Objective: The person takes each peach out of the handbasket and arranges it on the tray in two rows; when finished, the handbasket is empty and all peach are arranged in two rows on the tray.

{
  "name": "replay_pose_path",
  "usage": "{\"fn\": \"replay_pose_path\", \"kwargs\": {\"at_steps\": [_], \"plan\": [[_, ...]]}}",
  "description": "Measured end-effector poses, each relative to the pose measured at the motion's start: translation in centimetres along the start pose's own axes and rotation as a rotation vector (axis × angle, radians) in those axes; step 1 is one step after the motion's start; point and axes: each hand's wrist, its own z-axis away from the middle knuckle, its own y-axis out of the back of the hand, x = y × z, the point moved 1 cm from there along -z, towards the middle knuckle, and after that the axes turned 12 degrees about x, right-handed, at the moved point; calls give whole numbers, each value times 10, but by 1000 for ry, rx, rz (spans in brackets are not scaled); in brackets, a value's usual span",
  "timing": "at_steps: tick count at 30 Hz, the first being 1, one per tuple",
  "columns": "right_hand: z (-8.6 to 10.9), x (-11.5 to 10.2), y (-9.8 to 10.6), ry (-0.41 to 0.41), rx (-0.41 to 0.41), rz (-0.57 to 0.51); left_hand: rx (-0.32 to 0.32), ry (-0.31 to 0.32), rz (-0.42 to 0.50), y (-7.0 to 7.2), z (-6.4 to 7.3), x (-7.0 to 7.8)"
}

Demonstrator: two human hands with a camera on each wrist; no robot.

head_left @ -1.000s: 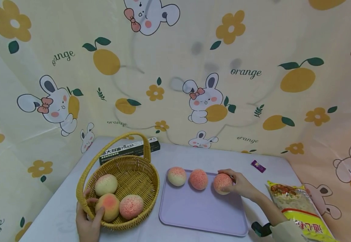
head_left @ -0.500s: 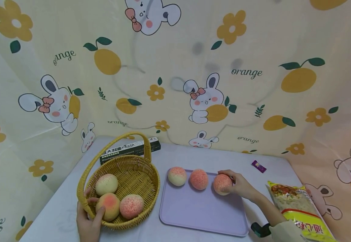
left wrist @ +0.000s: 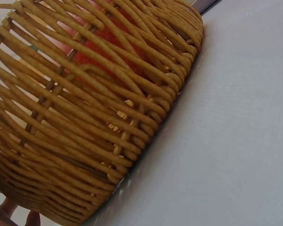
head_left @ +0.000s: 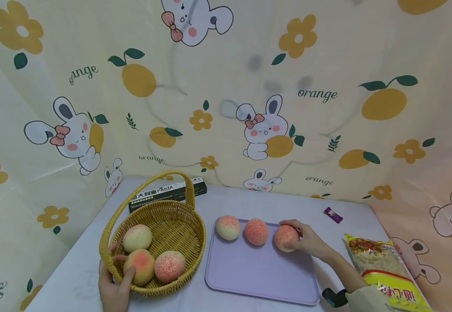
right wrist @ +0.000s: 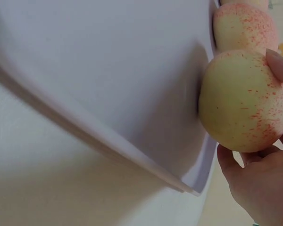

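My right hand (head_left: 305,238) grips a pink-speckled peach (head_left: 286,237) at the far right corner of a lilac tray (head_left: 261,277). In the right wrist view, thumb and fingers wrap this peach (right wrist: 245,101), whose underside is pale yellow. A pinker peach (head_left: 256,231) and a paler peach (head_left: 228,227) sit left of it along the tray's back edge. My left hand (head_left: 113,284) grips the near-left rim of a wicker basket (head_left: 179,225), its thumb over the edge. Inside lie a pale peach (head_left: 137,238), an orange-pink peach (head_left: 140,266) and a speckled peach (head_left: 170,266).
Behind the basket lies a dark pasta box (head_left: 167,195). A small purple packet (head_left: 333,215) is at the back right. Beside my right forearm rests a yellow-and-clear food bag (head_left: 385,268). A printed cloth (head_left: 226,143) hangs behind the white table.
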Motion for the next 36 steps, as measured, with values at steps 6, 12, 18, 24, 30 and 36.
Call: {"fn": "replay_pose_path", "kwargs": {"at_steps": [6,12,18,24,30,36], "plan": [[0,1,-5,-6,-9,-11,-9,7,18,1,0,1],[0,0,-8,-21,-19,-20,-13,8,11,1,-1,2],[0,-2,-9,-15,-23,-25,-7,7,10,0,-1,2],[1,-1,-9,-16,-13,-19,-6,7,1,0,-1,0],[1,0,-9,-12,-12,-27,-6,6,6,1,0,2],[0,-2,-9,-12,-3,-27,0,-9,4,0,0,3]]}}
